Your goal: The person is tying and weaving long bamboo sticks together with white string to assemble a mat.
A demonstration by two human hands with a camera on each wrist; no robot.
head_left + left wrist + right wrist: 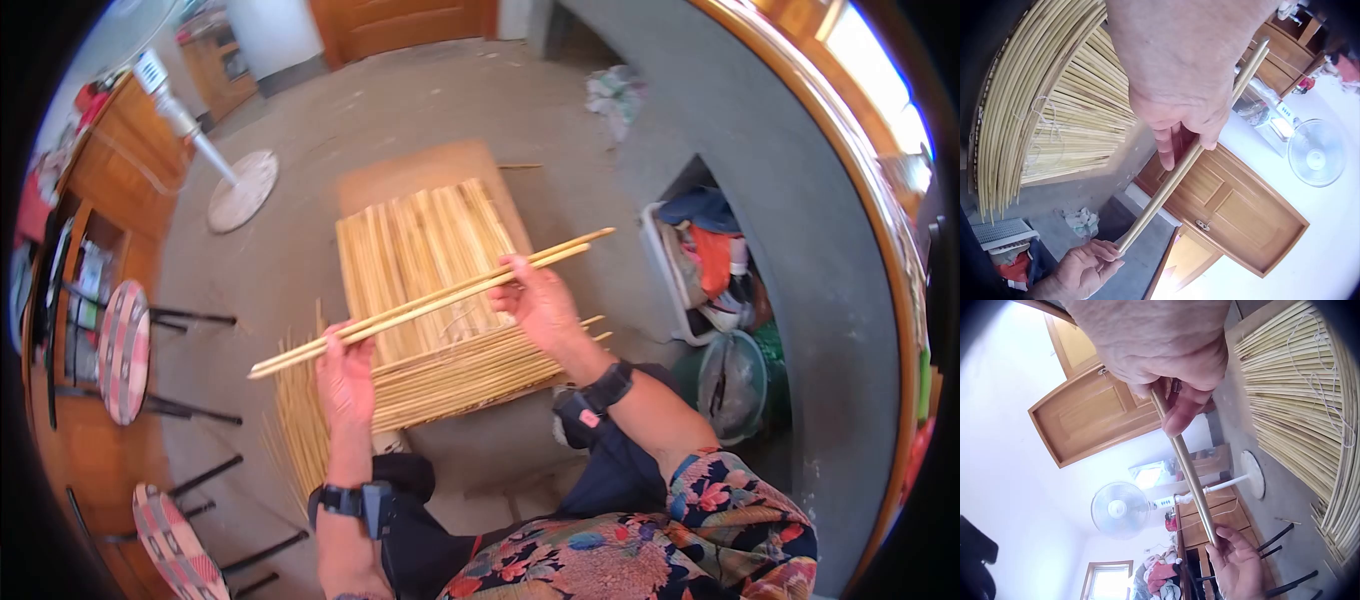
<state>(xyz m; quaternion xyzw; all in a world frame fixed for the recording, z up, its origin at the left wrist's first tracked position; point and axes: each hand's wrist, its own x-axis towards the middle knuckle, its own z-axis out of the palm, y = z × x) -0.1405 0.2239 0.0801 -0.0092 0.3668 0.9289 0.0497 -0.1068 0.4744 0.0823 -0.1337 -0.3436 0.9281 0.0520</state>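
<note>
Two long pale bamboo sticks (430, 303) are held together, slanting above a mat of bamboo strips (420, 250). My left hand (343, 350) grips them near their lower left end, and my right hand (522, 288) pinches them toward the upper right end. In the left wrist view the left hand (1175, 140) curls round the sticks (1166, 187), with the right hand (1088, 265) at the far end and the mat (1054, 112) behind. From the right wrist, the right hand (1172, 400) holds the sticks (1191, 475) and the left hand (1235, 569) takes the other end.
The mat lies on a brown board (400, 175) over a concrete floor, loose strips (300, 420) fanned at its near edge. A standing fan's base (240, 190) is at the back left, two stools (125, 350) at the left, a basket of clothes (705, 260) at the right.
</note>
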